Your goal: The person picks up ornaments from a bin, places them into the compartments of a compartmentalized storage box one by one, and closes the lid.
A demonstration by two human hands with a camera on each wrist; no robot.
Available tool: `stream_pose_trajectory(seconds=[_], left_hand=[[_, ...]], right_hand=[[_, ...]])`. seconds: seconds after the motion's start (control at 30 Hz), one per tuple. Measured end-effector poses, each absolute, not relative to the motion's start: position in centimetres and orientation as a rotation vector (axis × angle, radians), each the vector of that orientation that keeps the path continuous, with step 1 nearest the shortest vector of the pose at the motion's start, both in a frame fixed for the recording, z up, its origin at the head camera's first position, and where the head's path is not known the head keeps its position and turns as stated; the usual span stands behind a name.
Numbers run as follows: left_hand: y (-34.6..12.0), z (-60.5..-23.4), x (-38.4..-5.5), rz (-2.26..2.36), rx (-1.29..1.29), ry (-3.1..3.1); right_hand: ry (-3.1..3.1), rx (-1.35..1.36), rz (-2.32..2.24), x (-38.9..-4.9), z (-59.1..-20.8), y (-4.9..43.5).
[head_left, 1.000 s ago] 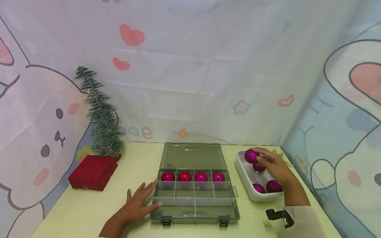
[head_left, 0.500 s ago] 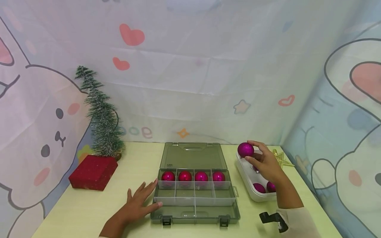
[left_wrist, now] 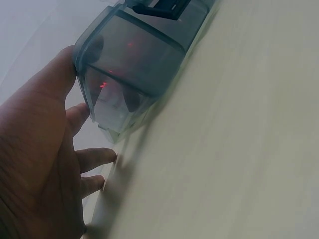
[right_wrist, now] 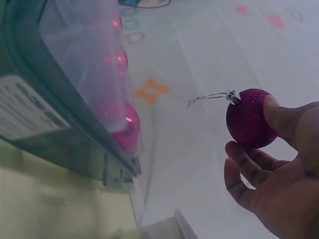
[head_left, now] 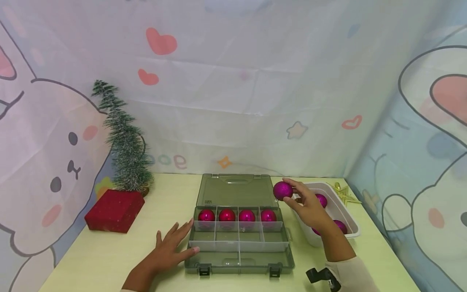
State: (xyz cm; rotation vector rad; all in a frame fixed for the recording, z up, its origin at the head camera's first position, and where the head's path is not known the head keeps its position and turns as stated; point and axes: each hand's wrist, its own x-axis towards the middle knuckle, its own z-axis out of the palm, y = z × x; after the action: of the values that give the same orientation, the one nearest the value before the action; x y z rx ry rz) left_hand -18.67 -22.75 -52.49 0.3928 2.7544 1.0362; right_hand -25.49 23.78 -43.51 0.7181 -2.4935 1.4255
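Observation:
Between thumb and fingers my right hand [head_left: 308, 206] pinches a glittery purple Christmas ball [head_left: 283, 191], held up between the organizer box and the white tray. In the right wrist view a silver cap and wire hook stick out from the ball [right_wrist: 251, 118]. The green see-through organizer box [head_left: 219, 259] lies with its lid raised at the back. Shiny pink-red balls [head_left: 247, 215] fill its rear row of compartments, one in each. My left hand [head_left: 166, 251] rests at the box's left side, fingers spread, thumb on the rim; the left wrist view shows this hand [left_wrist: 45, 134] touching the box's wall.
The white tray [head_left: 355, 234] at the right holds more purple glitter balls [head_left: 340, 226], partly hidden by my right arm. Behind it lies a gold star ornament [head_left: 343, 194]. A small frosted tree [head_left: 127, 154] with a red base block [head_left: 114, 211] stands at the left.
My right hand has lifted the purple ball out over the white tray's rim and carried it left toward the organizer box. The left hand has stayed in place.

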Motion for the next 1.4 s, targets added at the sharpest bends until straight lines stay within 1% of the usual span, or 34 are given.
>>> stream_pose_trajectory(seconds=[0.33, 0.67, 1.07, 1.27, 1.4], left_hand=[[-22.6, -52.5, -18.5, 1.038, 0.389, 2.749], [-22.5, -52.1, -18.5, 1.063, 0.397, 2.732], [-22.8, -52.4, -18.8, 1.06, 0.409, 2.744], [-22.7, -52.4, -18.7, 1.055, 0.396, 2.751], [-22.8, -52.6, -18.6, 1.049, 0.394, 2.75]], right_hand=[[-2.408, 0.762, 1.547, -25.3, -45.1, 20.2], [-2.461, 0.702, 1.686, -24.9, -45.5, 17.5], [-2.529, 0.65, 1.632, -24.9, -45.8, 13.4], [-2.509, 0.573, 1.7, -24.6, -46.1, 11.2], [-2.491, 0.569, 1.739, -24.5, -46.5, 10.0]])
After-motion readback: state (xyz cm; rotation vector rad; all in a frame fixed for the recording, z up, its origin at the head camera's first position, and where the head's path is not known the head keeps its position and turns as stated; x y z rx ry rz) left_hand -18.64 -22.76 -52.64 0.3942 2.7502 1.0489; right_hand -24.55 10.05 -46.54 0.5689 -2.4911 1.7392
